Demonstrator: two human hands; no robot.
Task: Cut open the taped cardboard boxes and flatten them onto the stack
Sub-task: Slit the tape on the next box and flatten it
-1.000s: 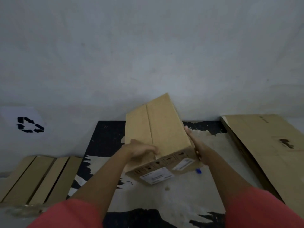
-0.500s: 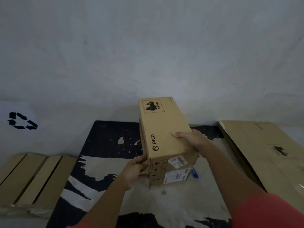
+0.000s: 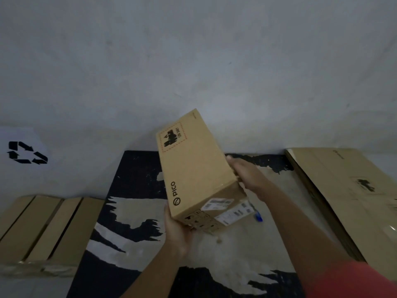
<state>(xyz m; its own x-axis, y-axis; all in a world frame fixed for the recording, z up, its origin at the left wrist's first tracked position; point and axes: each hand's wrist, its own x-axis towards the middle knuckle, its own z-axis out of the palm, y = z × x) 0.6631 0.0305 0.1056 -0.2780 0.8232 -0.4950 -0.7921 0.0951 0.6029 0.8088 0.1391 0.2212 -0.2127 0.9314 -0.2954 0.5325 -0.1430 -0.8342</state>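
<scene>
Clamped between both hands, cardboard box [image 3: 193,166] tilted in the air over the middle of the mat [image 3: 137,175]: left hand [image 3: 178,231] cupped round the lower near corner by the labels to bear the weight, right hand [image 3: 247,175] pressed flat against the right side to steady it. Likely held so to look for the taped seam, none showing on the faces in view. On the mat beside the labelled end, a small blue-tipped tool [image 3: 257,217], perhaps the cutter; along the mat's right edge, the flattened stack [image 3: 343,190].

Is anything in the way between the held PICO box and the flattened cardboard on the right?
Nothing visible blocks it. Left hand and right hand hold the box tilted; only a small blue object lies on the mat between it and the flattened stack.
</scene>
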